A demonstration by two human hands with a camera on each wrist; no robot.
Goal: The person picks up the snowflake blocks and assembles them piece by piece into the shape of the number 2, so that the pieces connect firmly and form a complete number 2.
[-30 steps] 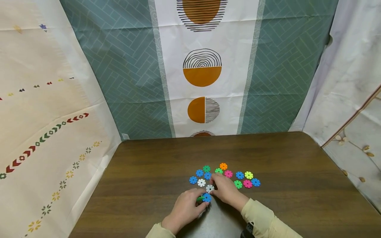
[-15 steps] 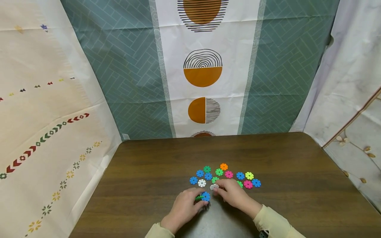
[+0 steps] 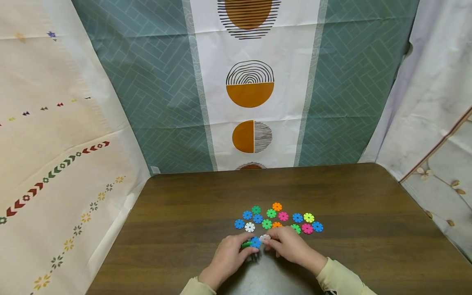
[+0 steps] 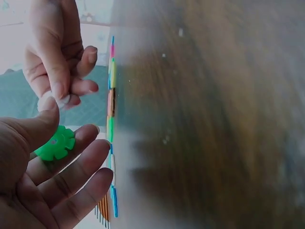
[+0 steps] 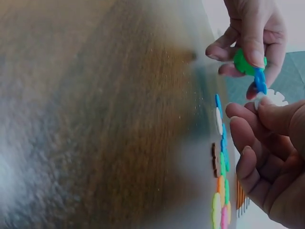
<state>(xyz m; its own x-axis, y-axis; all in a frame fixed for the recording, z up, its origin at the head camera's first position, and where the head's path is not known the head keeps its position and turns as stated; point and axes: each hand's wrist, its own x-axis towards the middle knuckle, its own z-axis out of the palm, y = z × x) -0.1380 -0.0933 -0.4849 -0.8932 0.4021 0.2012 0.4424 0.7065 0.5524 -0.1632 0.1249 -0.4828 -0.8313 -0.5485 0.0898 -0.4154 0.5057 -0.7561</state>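
My left hand (image 3: 228,255) pinches a blue notched plastic disc (image 3: 255,242) between thumb and fingers. Joined to it at an angle is a green notched disc (image 4: 56,144), partly covered by the fingers in the head view. Just to the right, my right hand (image 3: 292,246) pinches a white notched disc (image 5: 276,97) between thumb and forefinger. Its edge meets the blue disc (image 5: 260,81) in the right wrist view; whether their notches interlock I cannot tell. Both hands are low over the near part of the brown table (image 3: 177,229).
Loose discs lie flat beyond the hands, among them a second white disc (image 3: 249,227), a yellow one (image 3: 308,217), a pink one (image 3: 307,228) and several blue and green ones. One orange disc (image 3: 277,225) is partly hidden by the right hand. Patterned cloths (image 3: 166,102) hang behind the table.
My right hand has shifted right, then nearer to me, bringing the white disc against the blue disc's edge. Green and orange discs beneath it have come into view. The left hand barely moves.
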